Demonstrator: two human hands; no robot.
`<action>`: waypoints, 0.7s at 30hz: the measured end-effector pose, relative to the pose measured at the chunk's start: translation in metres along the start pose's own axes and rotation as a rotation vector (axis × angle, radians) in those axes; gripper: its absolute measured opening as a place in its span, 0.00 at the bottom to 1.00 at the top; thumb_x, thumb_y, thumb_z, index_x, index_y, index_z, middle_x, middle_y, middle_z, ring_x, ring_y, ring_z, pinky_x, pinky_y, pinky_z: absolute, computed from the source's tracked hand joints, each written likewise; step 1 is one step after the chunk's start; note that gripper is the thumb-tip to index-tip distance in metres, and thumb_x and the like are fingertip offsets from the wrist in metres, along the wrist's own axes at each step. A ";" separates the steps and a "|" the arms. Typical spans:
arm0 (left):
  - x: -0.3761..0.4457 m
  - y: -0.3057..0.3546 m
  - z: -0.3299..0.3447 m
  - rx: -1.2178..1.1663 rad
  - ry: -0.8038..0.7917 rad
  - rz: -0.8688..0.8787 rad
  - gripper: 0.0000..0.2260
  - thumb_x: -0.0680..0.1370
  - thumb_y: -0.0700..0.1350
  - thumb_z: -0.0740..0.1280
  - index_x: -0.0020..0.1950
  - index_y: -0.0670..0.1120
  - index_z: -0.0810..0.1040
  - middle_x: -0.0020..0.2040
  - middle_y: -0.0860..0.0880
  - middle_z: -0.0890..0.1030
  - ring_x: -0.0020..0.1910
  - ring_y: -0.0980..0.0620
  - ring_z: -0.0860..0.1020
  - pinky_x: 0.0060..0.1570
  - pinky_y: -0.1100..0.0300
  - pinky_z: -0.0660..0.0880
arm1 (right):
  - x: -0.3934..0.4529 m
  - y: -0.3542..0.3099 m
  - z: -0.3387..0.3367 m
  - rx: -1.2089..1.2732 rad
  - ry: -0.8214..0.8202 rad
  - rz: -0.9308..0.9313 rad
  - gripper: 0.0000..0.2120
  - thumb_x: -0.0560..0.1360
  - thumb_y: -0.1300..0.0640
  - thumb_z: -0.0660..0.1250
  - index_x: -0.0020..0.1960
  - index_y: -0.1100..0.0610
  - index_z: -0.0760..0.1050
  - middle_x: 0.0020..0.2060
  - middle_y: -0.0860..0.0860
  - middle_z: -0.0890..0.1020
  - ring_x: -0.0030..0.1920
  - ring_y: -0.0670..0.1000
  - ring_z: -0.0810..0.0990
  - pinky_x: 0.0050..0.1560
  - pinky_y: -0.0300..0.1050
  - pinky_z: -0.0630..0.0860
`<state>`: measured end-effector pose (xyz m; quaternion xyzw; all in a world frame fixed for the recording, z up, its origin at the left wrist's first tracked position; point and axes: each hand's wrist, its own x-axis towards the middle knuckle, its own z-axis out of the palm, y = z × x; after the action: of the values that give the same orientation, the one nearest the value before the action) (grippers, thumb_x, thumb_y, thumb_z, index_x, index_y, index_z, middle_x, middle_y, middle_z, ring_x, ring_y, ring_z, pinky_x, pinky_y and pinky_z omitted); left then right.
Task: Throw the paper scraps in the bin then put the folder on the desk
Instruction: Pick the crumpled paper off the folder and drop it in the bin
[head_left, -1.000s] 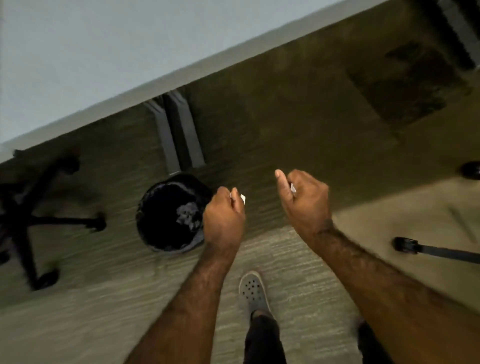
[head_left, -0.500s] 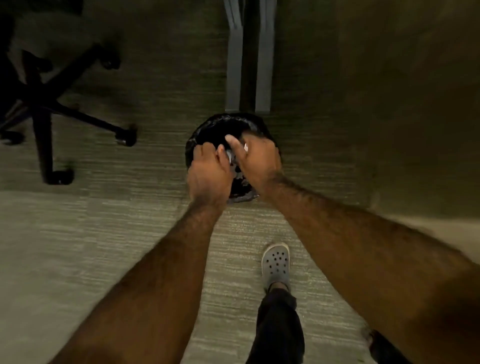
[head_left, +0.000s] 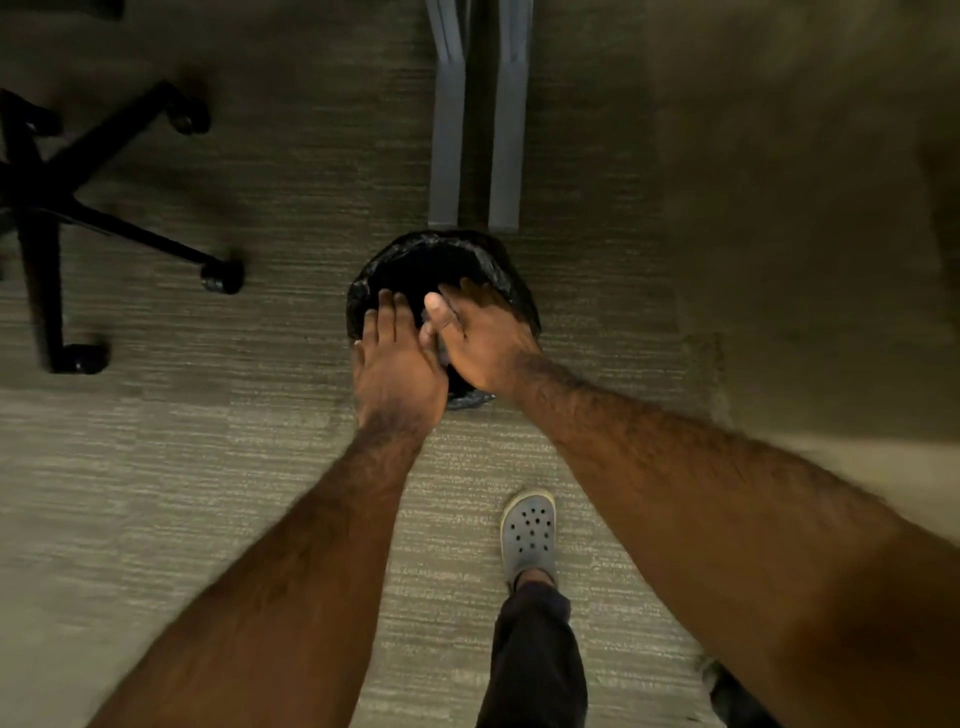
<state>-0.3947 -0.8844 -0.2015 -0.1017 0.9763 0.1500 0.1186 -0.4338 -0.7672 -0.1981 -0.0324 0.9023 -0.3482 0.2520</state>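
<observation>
A round bin lined with a black bag (head_left: 405, 260) stands on the carpet below me. Both hands hover over its mouth. My left hand (head_left: 397, 364) is flat, fingers stretched out and apart, palm down over the bin's near left rim. My right hand (head_left: 480, 340) is spread open beside it, thumb touching the left hand's edge. No paper scraps show in either hand; the bin's inside is dark and mostly covered by my hands. The folder and the desk top are out of view.
Two grey metal desk legs (head_left: 475, 119) run along the carpet just beyond the bin. A black office chair base with castors (head_left: 62, 202) sits at the left. My grey clog (head_left: 527, 535) and dark trouser leg stand on the carpet below the bin.
I stepped up to the bin and brought both fists over it. Since half a second ago both hands have spread open, and the white scraps they pinched are no longer seen.
</observation>
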 end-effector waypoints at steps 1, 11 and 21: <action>-0.002 0.004 -0.002 -0.008 -0.003 0.014 0.25 0.83 0.52 0.46 0.77 0.42 0.55 0.79 0.43 0.56 0.77 0.42 0.54 0.74 0.42 0.56 | -0.005 0.000 -0.005 -0.012 0.009 -0.009 0.30 0.79 0.36 0.41 0.73 0.49 0.64 0.74 0.55 0.65 0.74 0.58 0.61 0.70 0.62 0.60; -0.053 0.099 -0.031 -0.141 0.138 0.261 0.18 0.82 0.47 0.51 0.51 0.37 0.76 0.49 0.37 0.77 0.49 0.39 0.73 0.51 0.47 0.69 | -0.093 0.044 -0.074 0.089 0.348 -0.038 0.30 0.78 0.38 0.44 0.57 0.54 0.79 0.57 0.53 0.81 0.61 0.55 0.74 0.64 0.52 0.66; -0.138 0.264 -0.037 -0.216 0.048 0.602 0.15 0.82 0.47 0.52 0.38 0.44 0.70 0.37 0.45 0.72 0.37 0.47 0.69 0.40 0.48 0.68 | -0.231 0.118 -0.183 0.145 0.693 0.283 0.27 0.78 0.36 0.45 0.48 0.50 0.79 0.47 0.47 0.82 0.52 0.52 0.74 0.52 0.50 0.68</action>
<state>-0.3326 -0.6265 -0.0601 0.1761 0.9436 0.2784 0.0342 -0.3061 -0.5123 -0.0585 0.2301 0.9026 -0.3633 -0.0206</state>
